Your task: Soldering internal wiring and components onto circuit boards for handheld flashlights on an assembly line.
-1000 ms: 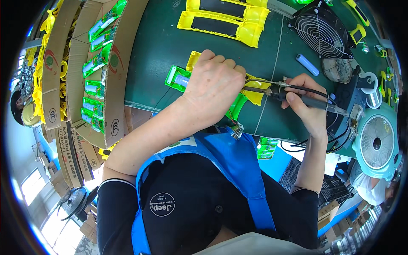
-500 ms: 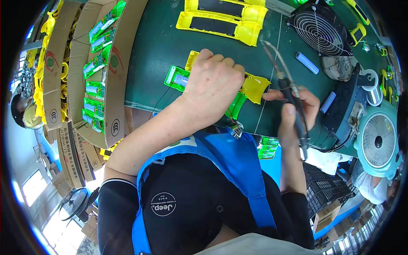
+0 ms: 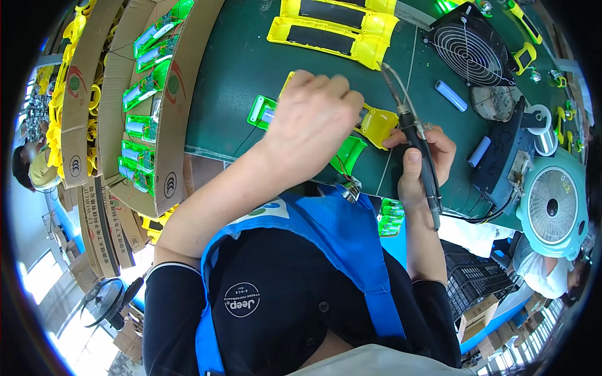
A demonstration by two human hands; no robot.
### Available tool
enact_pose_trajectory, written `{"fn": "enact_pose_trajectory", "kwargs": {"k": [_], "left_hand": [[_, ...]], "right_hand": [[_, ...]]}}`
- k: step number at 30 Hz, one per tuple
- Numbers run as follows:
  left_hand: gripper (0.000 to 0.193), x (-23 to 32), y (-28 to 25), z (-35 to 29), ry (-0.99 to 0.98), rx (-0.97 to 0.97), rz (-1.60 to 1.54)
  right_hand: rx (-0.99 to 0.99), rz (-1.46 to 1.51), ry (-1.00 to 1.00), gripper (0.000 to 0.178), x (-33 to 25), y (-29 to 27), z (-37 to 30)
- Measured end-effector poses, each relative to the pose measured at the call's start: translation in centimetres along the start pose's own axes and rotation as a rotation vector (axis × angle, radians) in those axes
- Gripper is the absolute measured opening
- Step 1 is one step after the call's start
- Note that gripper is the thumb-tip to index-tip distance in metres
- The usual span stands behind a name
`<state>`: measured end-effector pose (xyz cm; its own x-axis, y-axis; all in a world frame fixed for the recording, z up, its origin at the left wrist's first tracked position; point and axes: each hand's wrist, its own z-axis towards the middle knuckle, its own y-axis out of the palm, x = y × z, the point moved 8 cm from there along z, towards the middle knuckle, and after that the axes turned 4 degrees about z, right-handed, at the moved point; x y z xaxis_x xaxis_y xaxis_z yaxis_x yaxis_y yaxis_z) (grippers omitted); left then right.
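My left hand (image 3: 318, 119) is curled, knuckles up, over a yellow plastic shell (image 3: 378, 126) and a green plastic housing (image 3: 348, 155) on the bench; its fingertips and anything in them are hidden. From under it, on the left, the housing's other end shows with a blue cylindrical battery cell (image 3: 268, 116) and thin dark wires. A shiny lamp reflector (image 3: 349, 191) sits at the bench's near edge by the green part. My right hand (image 3: 426, 156) grips a black soldering iron (image 3: 419, 147), tip pointing away from me. One right fingertip is close to the yellow shell's right end.
Yellow shells with black panels (image 3: 326, 37) lie at the far side. A cardboard box (image 3: 169, 113) of wired green housings stands left. To the right are a black fan (image 3: 470, 47), loose blue cells (image 3: 451, 95), a dark soldering station (image 3: 498, 160), a solder spool (image 3: 544, 135) and a teal fan (image 3: 553, 207).
My right hand and the soldering iron have shifted slightly left. My left hand has turned a little over the same parts, its fingers slightly blurred. The view has shifted slightly too.
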<state>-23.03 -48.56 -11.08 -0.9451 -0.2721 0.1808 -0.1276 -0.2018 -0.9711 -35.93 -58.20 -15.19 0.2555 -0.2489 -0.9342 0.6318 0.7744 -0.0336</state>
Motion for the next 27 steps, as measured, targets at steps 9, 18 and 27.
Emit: {"fn": "enact_pose_trajectory", "kwargs": {"k": [9, 18, 27], "left_hand": [[0.046, -6.6, -1.7, -12.0, -0.427, -0.043, 0.045], [0.018, -6.4, -4.3, -9.1, -0.147, 0.156, -0.713], [0.007, -3.9, -1.8, -5.3, 0.051, -0.083, -0.486]], "right_hand": [[0.134, -0.059, -0.002, 0.035, -0.2, -1.3, 0.3], [0.177, 0.161, 0.176, 0.032, 0.3, -2.7, -1.4], [-0.016, 0.283, 0.443, 0.034, 0.9, -2.5, -0.8]]}}
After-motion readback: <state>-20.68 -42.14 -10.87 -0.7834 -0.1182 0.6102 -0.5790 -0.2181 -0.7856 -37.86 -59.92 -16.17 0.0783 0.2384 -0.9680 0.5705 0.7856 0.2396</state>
